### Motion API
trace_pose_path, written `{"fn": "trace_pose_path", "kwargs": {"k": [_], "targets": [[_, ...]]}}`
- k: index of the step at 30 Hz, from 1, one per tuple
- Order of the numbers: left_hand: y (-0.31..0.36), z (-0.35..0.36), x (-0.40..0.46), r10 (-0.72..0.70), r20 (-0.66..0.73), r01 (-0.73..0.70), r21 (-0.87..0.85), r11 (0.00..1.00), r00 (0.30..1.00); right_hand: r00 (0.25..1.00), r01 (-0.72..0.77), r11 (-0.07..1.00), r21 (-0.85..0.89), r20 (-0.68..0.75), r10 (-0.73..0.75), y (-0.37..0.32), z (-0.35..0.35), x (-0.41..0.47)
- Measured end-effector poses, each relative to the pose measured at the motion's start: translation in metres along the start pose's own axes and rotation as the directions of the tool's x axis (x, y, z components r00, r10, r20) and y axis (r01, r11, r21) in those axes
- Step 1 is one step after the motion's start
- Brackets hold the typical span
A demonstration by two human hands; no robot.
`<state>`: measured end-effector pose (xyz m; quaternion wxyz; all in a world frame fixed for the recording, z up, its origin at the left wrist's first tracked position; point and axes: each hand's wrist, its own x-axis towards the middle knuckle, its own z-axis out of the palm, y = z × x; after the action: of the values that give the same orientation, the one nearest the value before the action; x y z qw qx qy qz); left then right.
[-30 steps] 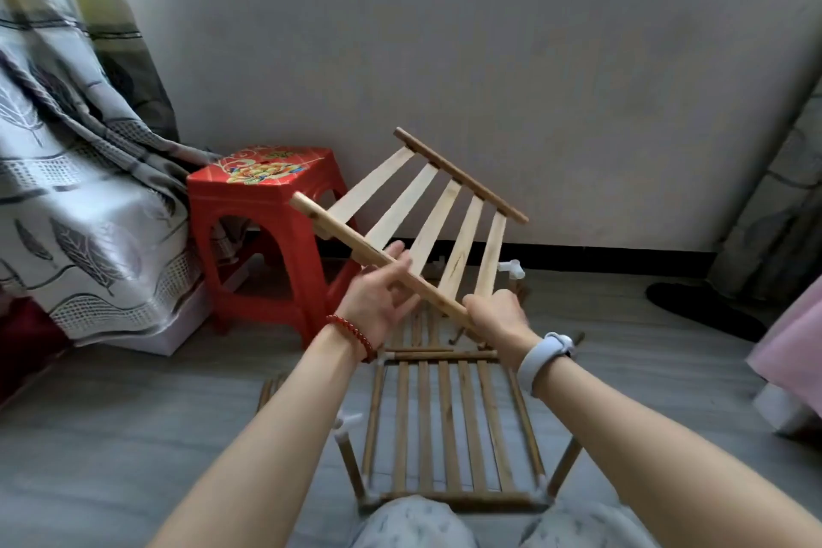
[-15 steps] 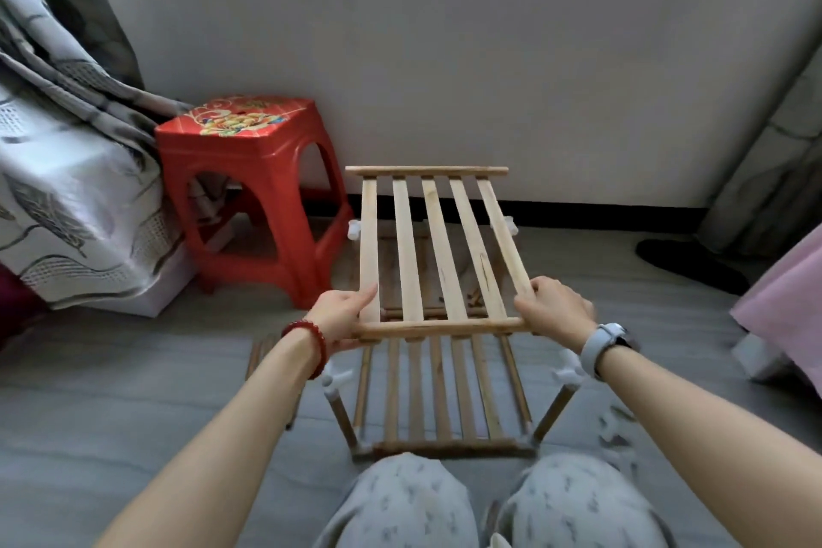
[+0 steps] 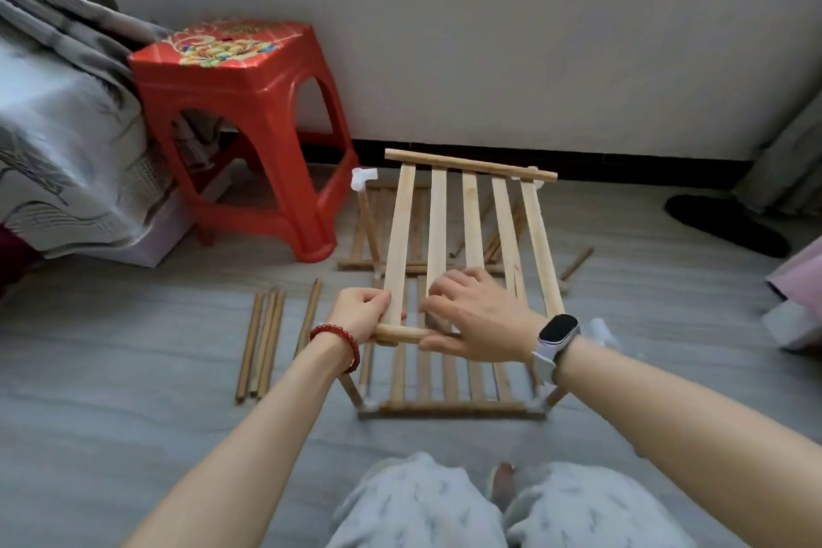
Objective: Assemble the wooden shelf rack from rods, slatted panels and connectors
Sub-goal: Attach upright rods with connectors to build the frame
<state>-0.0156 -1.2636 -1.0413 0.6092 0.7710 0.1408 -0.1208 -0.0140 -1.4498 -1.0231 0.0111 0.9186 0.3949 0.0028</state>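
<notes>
Running away toward the wall, the slatted panel (image 3: 467, 236) has left grip (image 3: 362, 311) pinching it, right grip (image 3: 480, 316) spread

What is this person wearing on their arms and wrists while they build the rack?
Both forearms are bare, with no sleeves in view. The left hand has a bracelet of round red beads around its wrist. The right hand has a smartwatch at its wrist, with a dark rounded-rectangle face on a pale grey-white strap. No rings or gloves show.

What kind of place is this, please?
Probably a room at home, perhaps a bedroom: a curtain hangs at left, a red stool stands by the wall, and the work is on the floor.
</notes>
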Motion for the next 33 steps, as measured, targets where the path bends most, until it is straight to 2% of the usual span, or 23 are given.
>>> {"fn": "trace_pose_path", "kwargs": {"k": [4,7,9,13,16,19,22,25,29,33], "targets": [[-0.008,-0.005,0.004,0.028,-0.032,-0.026,0.063,0.998,0.999,0.994,0.092,0.994,-0.057,-0.050,-0.095,-0.020,0.017,0.015],[-0.014,-0.008,0.009,0.115,-0.089,-0.091,0.240,0.967,0.989,0.995,0.098,0.993,-0.064,0.016,-0.097,-0.026,0.025,0.027],[-0.016,-0.010,0.011,0.148,-0.115,-0.110,0.282,0.953,0.982,0.996,0.083,0.996,-0.023,0.039,-0.082,-0.029,0.028,0.032],[-0.025,-0.026,0.008,0.204,-0.273,-0.135,0.251,0.958,0.940,0.998,0.060,0.998,0.003,0.016,-0.060,-0.031,0.032,0.036],[-0.045,-0.038,0.007,0.077,-0.399,-0.019,0.147,0.989,0.914,1.000,0.011,1.000,-0.013,0.008,-0.011,-0.026,0.033,0.039],[-0.061,-0.038,0.013,-0.080,-0.359,0.139,0.140,0.980,0.930,1.000,-0.022,0.999,-0.039,0.009,0.022,-0.019,0.036,0.042],[-0.062,-0.024,0.017,-0.136,-0.323,0.182,0.116,0.977,0.937,0.997,0.011,0.998,-0.057,0.072,-0.007,-0.018,0.044,0.042],[-0.070,-0.017,0.020,-0.070,-0.378,0.104,0.072,0.992,0.923,0.992,0.036,0.996,-0.076,0.120,-0.027,-0.017,0.056,0.039],[-0.080,-0.026,0.022,0.047,-0.289,-0.012,0.123,0.992,0.956,0.987,0.044,0.998,-0.056,0.159,-0.034,-0.013,0.064,0.036],[-0.082,-0.030,0.026,0.076,-0.268,-0.040,0.137,0.990,0.960,0.989,0.064,0.996,-0.053,0.139,-0.056,-0.019,0.070,0.036]]}}
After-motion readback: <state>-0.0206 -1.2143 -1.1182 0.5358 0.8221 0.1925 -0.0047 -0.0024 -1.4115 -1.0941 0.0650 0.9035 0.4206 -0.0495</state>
